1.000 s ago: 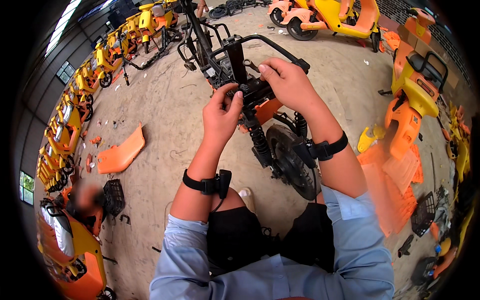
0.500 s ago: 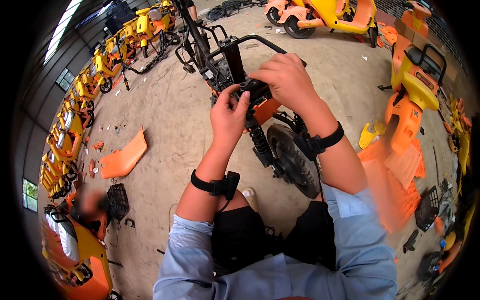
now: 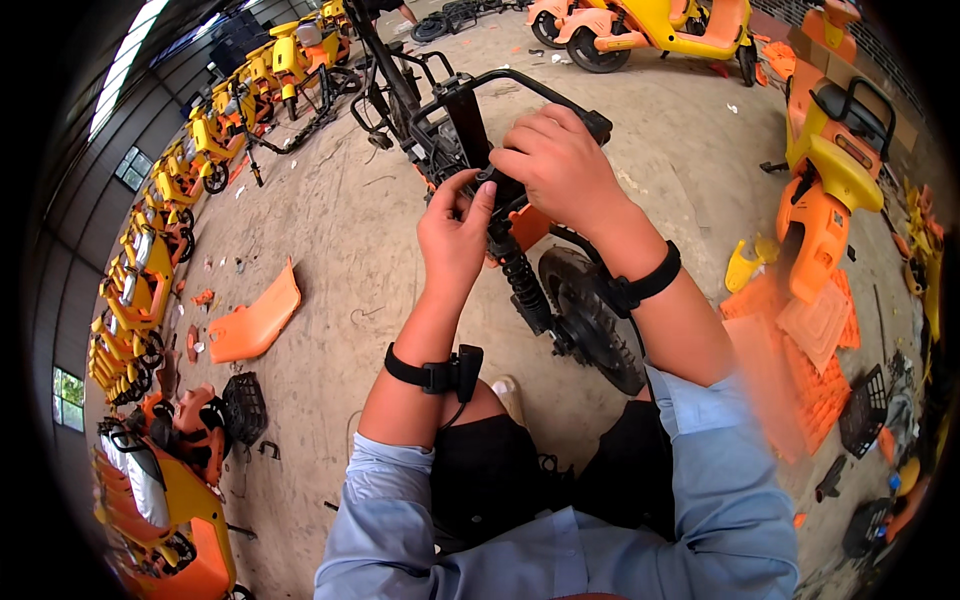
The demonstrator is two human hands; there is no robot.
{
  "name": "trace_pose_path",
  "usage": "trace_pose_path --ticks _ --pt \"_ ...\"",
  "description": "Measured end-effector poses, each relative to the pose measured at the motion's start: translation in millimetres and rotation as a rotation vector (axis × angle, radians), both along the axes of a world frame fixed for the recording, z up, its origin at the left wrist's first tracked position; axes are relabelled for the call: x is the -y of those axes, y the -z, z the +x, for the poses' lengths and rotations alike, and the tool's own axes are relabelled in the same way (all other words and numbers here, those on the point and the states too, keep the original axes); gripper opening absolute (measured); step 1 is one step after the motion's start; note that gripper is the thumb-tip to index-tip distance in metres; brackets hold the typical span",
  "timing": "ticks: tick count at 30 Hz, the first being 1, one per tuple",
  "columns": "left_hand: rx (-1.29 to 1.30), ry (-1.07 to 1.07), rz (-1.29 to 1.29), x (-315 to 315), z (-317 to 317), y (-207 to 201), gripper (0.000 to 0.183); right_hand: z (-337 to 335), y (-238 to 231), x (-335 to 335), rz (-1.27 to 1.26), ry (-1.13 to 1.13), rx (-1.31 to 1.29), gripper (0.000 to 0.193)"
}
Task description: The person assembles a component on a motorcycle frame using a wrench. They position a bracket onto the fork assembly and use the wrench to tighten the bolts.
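Dusty concrete floor [image 3: 340,220] spreads around a stripped black scooter frame [image 3: 470,130] standing just ahead of the person's knees. Left hand [image 3: 455,235] pinches a small dark part [image 3: 497,185] on that frame, and right hand [image 3: 560,160] curls closed over it from above. Best done, I judge, with the frame braced while the fingers work.

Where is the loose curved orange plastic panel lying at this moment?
In the head view, the curved orange plastic panel lies on the concrete floor, to the person's left of the left hand, near a black wire basket.
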State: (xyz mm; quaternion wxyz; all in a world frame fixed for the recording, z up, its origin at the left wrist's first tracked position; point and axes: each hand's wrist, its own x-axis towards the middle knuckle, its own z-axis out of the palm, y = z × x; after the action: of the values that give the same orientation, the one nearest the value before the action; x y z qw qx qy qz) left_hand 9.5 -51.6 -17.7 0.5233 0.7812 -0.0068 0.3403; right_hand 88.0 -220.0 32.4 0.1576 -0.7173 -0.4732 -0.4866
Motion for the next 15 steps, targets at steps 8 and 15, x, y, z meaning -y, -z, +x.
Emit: trace_pose_path --ticks 8,15 --pt "0.004 -0.015 0.016 -6.7 4.8 7.7 0.031 -81.9 -13.3 -18.0 -0.280 0.388 -0.233 0.019" --pt "0.022 -0.004 0.014 -5.6 3.0 4.1 0.032 -74.8 -43.0 -4.5 0.088 0.193 -0.200 0.009"
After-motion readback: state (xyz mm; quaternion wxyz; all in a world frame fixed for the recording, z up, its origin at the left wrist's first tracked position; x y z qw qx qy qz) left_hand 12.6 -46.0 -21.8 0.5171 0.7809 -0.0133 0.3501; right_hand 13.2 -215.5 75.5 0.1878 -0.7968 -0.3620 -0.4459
